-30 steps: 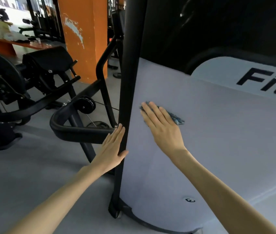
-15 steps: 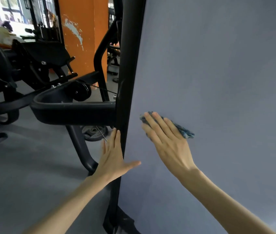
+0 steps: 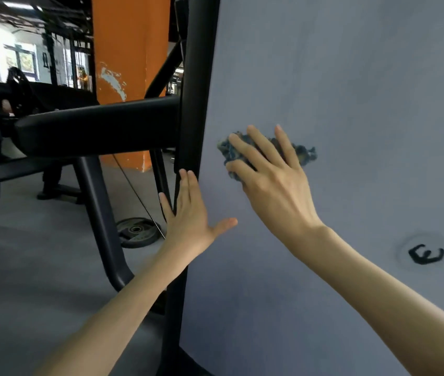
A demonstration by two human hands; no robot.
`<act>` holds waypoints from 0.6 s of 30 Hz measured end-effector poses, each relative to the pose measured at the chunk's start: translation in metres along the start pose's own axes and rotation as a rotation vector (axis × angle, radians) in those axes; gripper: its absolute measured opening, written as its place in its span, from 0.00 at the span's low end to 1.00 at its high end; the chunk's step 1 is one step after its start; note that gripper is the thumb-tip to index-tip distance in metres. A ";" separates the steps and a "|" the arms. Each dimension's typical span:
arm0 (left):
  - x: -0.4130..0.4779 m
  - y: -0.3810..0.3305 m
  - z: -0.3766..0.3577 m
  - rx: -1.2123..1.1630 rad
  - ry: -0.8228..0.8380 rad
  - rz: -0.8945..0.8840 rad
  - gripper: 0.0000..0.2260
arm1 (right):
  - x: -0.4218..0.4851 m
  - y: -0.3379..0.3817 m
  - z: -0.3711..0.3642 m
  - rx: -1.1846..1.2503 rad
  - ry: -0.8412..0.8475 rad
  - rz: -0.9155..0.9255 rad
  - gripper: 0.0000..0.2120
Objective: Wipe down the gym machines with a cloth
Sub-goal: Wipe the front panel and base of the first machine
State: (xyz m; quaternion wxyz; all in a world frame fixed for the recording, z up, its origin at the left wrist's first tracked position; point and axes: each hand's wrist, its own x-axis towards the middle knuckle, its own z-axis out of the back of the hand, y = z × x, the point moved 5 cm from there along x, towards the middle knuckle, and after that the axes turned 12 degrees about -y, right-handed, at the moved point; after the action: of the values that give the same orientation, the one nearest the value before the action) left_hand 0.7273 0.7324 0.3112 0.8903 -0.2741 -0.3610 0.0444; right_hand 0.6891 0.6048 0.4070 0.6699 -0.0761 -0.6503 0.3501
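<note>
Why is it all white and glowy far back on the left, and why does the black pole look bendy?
Head view: daylight overexposes the windows; the wide-angle lens likely bows the pole; the cloth under the right hand looks slightly blurred.

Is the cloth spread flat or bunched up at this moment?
Bunched up: the cloth is a crumpled wad under the flat right hand, pressed against the grey panel.
</note>
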 end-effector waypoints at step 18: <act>-0.006 0.011 -0.006 -0.266 0.004 0.049 0.58 | 0.008 0.027 -0.037 0.066 0.244 0.324 0.21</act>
State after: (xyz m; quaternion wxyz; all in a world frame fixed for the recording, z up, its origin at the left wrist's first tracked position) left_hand 0.7283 0.7370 0.2978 0.8455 -0.3985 -0.3550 0.0175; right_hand 0.7120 0.6425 0.3932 0.6808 -0.1997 -0.5316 0.4627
